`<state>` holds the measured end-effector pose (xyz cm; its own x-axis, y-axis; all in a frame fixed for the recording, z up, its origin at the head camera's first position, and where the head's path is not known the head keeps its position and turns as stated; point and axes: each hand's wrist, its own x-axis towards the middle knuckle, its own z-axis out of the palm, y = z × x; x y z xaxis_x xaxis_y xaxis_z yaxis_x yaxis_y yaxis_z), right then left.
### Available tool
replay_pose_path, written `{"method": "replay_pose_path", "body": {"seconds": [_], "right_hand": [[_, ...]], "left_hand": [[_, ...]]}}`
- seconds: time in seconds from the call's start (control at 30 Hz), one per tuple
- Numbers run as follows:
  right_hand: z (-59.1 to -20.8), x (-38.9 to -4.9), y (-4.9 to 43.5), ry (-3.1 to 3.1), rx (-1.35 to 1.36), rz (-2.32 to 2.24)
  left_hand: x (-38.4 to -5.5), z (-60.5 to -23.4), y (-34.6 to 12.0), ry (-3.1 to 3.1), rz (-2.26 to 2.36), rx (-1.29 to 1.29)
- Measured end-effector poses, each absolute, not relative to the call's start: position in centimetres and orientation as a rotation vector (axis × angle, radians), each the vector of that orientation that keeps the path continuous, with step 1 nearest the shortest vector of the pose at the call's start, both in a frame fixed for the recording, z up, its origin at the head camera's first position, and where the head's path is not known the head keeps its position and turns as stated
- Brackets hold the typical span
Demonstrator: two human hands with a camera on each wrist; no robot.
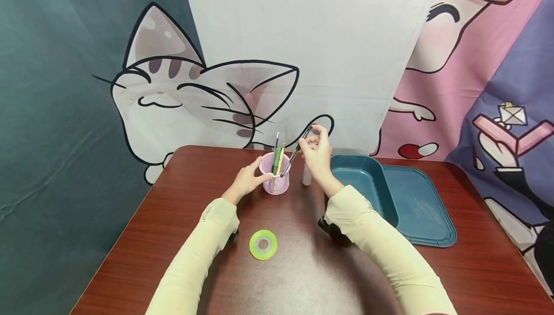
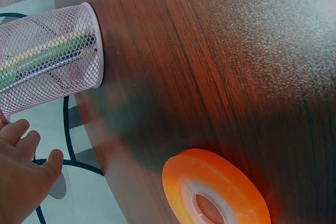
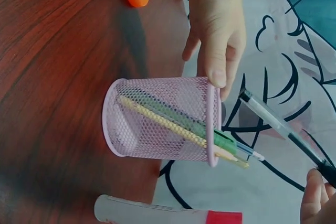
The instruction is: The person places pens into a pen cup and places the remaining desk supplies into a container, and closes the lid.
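A pink mesh pen holder (image 1: 277, 187) stands upright on the table, with a green pen (image 3: 224, 141), a yellow pencil (image 3: 173, 126) and another slim writing tool inside. Fingers and thumb of my left hand (image 1: 247, 179) hold it at the rim. My right hand (image 1: 318, 157) is raised over the holder's right side, pinching a clear-barrelled black pen (image 3: 278, 121) near its upper end. The pen slants down to the left, its lower end beside the holder's mouth and outside it in the right wrist view. Under the right hand stands a white tube with a red cap (image 3: 223, 217).
On the near table lies a yellow-green tape roll (image 1: 257, 245). An orange tape roll (image 2: 184, 177) sits by the left forearm, hidden in the head view. At right are a dark teal tray (image 1: 361, 175) and its flat lid (image 1: 417, 204). A printed cloth (image 1: 303, 41) hangs behind the table.
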<state>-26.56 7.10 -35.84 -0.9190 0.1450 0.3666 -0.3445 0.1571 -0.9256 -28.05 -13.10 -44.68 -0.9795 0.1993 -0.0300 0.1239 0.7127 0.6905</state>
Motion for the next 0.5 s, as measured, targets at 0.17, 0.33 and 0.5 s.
{"method": "replay_pose_path", "body": {"seconds": [0.17,0.33,0.5], "right_hand": [[-37.5,-27.7,7.0,-2.025,0.153,1.77],[-38.1,-27.9,6.5,-2.065,0.059,1.691],[-39.1,-28.1,6.0,-2.144,0.004,1.576]], "left_hand": [[-28.1,-44.7,-13.1,2.806,1.121,0.255],[-28.1,-44.7,-13.1,2.802,1.121,0.25],[-28.1,-44.7,-13.1,2.813,1.119,0.266]]}}
